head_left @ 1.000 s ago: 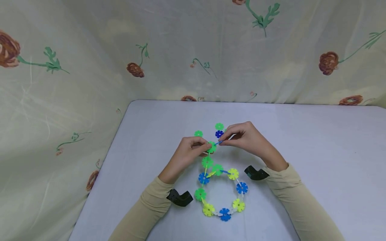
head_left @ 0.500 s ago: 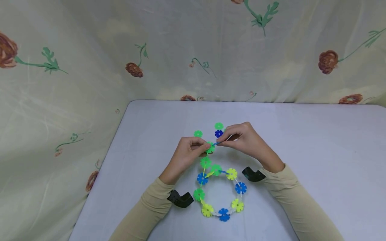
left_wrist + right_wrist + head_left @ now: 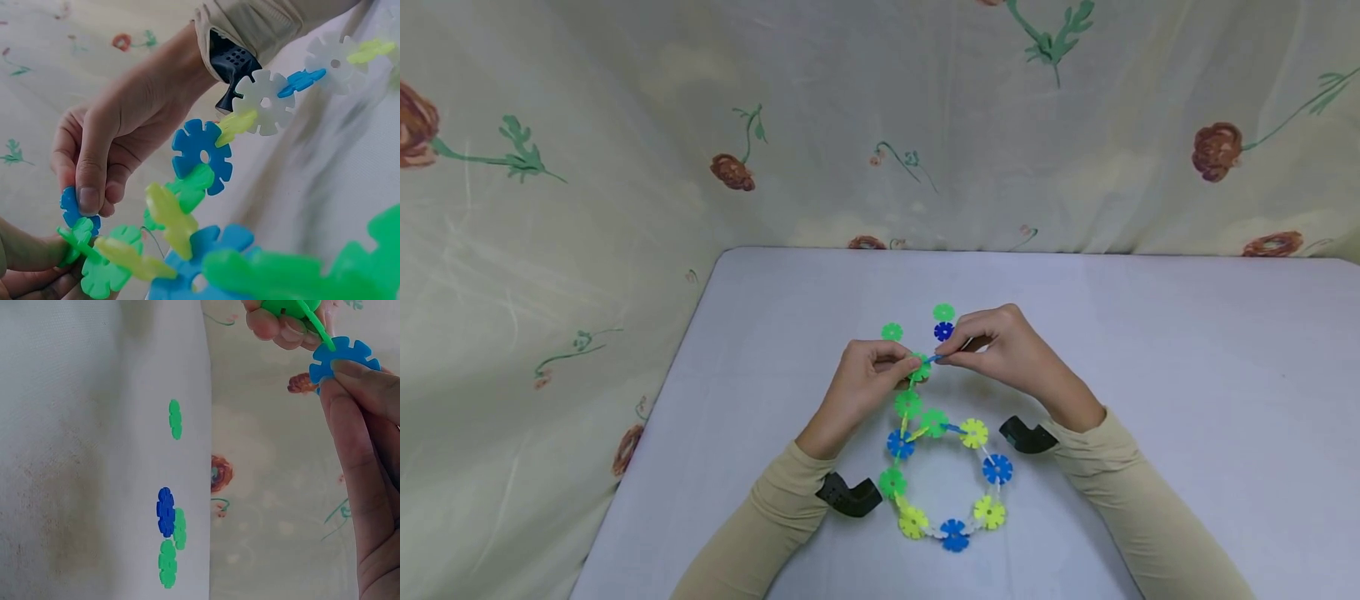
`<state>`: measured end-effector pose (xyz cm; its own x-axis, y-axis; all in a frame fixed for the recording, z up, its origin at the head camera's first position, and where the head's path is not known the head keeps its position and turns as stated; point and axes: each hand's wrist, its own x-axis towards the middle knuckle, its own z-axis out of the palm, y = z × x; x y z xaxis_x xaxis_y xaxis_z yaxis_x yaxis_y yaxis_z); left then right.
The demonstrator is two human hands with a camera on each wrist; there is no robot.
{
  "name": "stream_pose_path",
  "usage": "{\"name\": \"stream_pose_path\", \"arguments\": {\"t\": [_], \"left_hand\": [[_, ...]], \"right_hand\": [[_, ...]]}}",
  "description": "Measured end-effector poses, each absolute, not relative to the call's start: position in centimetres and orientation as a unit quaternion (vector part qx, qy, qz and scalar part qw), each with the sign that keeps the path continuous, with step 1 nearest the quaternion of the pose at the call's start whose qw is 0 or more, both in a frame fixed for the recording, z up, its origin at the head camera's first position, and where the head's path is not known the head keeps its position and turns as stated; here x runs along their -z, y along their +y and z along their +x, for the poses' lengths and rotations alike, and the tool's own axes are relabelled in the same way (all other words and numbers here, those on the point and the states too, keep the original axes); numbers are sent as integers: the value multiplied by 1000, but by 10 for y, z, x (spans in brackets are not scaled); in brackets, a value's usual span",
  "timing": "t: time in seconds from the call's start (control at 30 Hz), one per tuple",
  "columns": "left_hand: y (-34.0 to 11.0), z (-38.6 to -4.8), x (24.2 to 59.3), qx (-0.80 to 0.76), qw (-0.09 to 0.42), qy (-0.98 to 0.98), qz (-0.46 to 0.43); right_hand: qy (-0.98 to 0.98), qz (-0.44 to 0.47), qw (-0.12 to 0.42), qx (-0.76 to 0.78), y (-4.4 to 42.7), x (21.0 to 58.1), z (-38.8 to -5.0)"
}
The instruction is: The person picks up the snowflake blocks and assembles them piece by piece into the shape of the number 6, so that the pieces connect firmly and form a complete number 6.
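Observation:
My left hand (image 3: pixel 876 372) pinches a green notched snowflake disc (image 3: pixel 921 369) at the upper end of a linked chain. In my right hand (image 3: pixel 1003 342), thumb and fingertips pinch a blue snowflake disc (image 3: pixel 344 355). Its edge meets a green disc (image 3: pixel 78 237) by the left fingers; how deep the slots engage, I cannot tell. Below the hands, the chain runs through another green disc (image 3: pixel 908 404) into a ring of green, yellow, blue and whitish discs, among them a lower blue disc (image 3: pixel 955 535). Fingers cover part of the held discs.
Beyond the hands, loose on the white table (image 3: pixel 1187 375), lie a dark blue disc (image 3: pixel 944 332) and several green ones, including a separate green disc (image 3: pixel 892 332). A flowered curtain (image 3: pixel 820 125) hangs behind the table's far edge. Black wrist mounts (image 3: pixel 850 495) sit on both forearms.
My right hand has moved slightly left, bringing the blue disc a little nearer the green one. The ring and left hand have shifted slightly left in view. Both grips stay the same.

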<state>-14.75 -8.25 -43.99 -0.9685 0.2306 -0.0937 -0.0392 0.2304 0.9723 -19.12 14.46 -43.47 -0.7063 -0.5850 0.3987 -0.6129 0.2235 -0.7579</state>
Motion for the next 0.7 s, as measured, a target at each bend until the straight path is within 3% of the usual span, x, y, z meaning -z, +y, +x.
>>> {"name": "stream_pose_path", "arguments": {"t": [0.7], "left_hand": [[-81,-148,441,-618,123,775,49]], "right_hand": [[-785,403,23,-470,143,434,-190]]}}
